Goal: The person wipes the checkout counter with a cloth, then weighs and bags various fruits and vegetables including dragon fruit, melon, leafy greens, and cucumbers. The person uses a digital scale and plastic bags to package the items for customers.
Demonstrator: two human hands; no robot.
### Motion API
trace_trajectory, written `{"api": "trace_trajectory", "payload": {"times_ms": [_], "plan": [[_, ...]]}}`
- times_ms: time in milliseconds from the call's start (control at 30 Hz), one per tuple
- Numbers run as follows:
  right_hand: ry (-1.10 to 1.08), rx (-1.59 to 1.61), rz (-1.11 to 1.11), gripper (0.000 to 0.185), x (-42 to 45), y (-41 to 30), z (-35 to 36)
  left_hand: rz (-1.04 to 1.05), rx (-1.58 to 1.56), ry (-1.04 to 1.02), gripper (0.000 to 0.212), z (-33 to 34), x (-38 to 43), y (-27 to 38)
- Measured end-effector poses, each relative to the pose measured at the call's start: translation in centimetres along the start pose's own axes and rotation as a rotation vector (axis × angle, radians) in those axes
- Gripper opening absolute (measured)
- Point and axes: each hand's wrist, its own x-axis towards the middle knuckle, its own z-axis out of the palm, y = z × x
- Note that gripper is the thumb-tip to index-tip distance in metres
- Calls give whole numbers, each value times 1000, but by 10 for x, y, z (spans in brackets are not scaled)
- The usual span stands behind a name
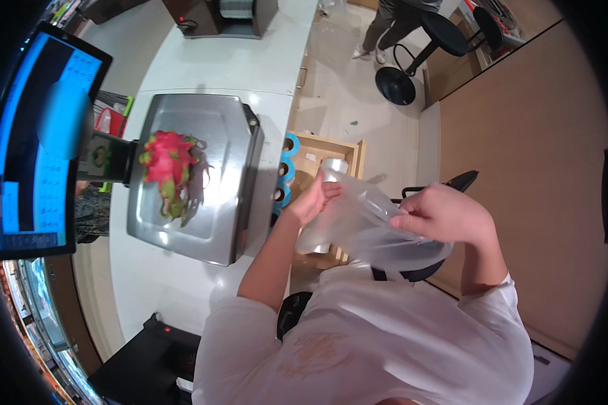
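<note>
A thin, clear plastic bag [362,220] is spread in front of my white shirt. My right hand [438,215] pinches one side of it between thumb and fingers. At the bag's other side is my left hand [316,200], its fingers extended against the film; whether they grip it is hard to make out. To the left, a pink dragon fruit [167,159] with green scales lies on the metal plate of a weighing scale [223,131]. Neither hand touches the fruit or the scale.
Under the bag, a wooden drawer [357,152] stands pulled out, with blue-ended rolls [286,169] at its left. A lit monitor [51,147] rises beyond the scale on the white counter [223,66]. Farther off are a black stool [395,85] and a person's legs [385,25].
</note>
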Motion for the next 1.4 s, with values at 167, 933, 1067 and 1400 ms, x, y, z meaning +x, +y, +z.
{"api": "trace_trajectory", "payload": {"times_ms": [167,933,1067,1400], "plan": [[-152,281,-189,40,10,-9,-19,194,108,-258,90,59,-133,85],[-1204,1337,-603,70,176,-101,37,1178,256,1635,13,203,-314,77],[-915,915,-386,12,188,-140,20,1157,254,1884,9,219,-334,51],[-961,189,-925,38,135,-220,70,607,593,2387,24,257,-336,26]]}}
